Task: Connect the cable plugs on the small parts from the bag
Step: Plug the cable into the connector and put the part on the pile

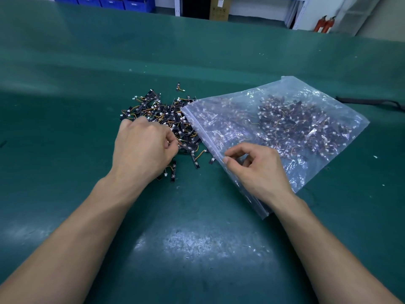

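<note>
Left hand [144, 148] is curling over loose small parts [166, 117] on the worktop [197, 238], its back hiding whether the grip is clamped. Right hand [258, 170] is pinching the edge of the clear bag [306, 95] beside them. Blue bins [114, 2] are standing beyond.

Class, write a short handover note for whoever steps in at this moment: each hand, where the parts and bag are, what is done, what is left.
Left hand: curled over the near side of the pile of parts; whether it holds one is hidden.
Right hand: pinches the bag at its zip edge.
Things: the pile lies on the table at the bag's mouth; many more parts are inside the bag.
Done: some parts are out of the bag.
Left: no joined plugs can be made out, so connecting is all to do.
</note>
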{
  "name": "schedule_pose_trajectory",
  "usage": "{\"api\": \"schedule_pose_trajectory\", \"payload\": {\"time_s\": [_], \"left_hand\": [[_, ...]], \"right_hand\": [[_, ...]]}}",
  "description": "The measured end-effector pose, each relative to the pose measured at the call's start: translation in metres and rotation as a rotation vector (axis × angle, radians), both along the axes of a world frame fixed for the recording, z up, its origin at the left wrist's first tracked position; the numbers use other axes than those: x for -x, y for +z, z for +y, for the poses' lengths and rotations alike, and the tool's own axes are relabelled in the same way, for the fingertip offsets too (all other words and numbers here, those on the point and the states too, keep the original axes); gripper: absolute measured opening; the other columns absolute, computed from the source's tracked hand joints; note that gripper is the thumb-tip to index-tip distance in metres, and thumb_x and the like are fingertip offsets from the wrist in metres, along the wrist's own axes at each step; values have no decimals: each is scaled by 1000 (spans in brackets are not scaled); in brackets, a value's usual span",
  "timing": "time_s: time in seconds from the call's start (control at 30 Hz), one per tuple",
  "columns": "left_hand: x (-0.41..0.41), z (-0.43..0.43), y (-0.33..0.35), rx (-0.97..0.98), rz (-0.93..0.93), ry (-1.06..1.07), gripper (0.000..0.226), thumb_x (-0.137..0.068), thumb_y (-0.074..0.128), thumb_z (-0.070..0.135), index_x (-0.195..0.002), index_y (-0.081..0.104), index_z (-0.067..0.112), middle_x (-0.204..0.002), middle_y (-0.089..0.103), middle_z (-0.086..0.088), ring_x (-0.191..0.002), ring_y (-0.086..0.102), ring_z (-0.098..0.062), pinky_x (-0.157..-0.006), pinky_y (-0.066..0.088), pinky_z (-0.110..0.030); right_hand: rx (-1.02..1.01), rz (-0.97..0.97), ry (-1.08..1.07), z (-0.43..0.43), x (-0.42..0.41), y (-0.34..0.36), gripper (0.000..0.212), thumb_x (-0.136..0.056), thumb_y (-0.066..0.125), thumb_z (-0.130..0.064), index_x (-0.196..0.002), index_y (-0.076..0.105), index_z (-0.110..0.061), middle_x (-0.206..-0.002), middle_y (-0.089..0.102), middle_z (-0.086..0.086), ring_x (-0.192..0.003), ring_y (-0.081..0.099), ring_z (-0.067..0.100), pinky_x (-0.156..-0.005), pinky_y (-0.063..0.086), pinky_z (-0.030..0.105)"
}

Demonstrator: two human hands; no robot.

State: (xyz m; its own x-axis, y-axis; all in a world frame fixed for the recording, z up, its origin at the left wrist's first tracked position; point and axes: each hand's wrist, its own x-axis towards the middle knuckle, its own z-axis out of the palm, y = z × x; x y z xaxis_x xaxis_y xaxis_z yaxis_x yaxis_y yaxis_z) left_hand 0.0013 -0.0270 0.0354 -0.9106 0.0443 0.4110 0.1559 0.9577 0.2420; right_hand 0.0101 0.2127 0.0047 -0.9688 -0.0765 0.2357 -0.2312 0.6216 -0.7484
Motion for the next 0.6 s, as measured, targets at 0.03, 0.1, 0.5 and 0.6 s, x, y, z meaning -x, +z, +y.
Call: {"api": "schedule_pose_trajectory", "payload": {"time_s": [0.03, 0.1, 0.5, 0.6], "left_hand": [[-1, 0, 1, -10, 17, -10, 15, -86, 69, 25, -71, 69, 27, -60, 56, 13, -76, 46, -19, -80, 32, -37], [-2, 3, 2, -42, 64, -59, 12, -87, 71, 26, -75, 72, 27, -61, 54, 14, -75, 42, -17, -78, 31, -36], [-11, 26, -2, -39, 329, -428, 18, -95, 64, 34, -81, 69, 23, -71, 56, 11, -75, 47, -19, -74, 24, -29], [-9, 23, -4, -12, 301, -472, 18, -97, 63, 36, -86, 69, 23, -75, 57, 10, -79, 47, -19, -75, 24, -29]], "right_hand": [[4, 4, -5, 0, 0, 0, 10, -84, 78, -27, -81, 74, -35, -72, 66, -30, -54, 56, -5, -56, 39, 5], [27, 16, -4, 0, 0, 1, 10, -85, 78, -26, -83, 74, -35, -74, 67, -30, -54, 56, -4, -56, 39, 5], [281, -87, 201, -6, -4, 11, 19, -95, 70, -20, -77, 74, -26, -63, 66, -11, -52, 44, 3, -52, 36, 20], [220, -98, 211, -4, -3, 8, 18, -94, 72, -20, -76, 75, -25, -57, 61, -12, -52, 45, 5, -52, 37, 24]]}}
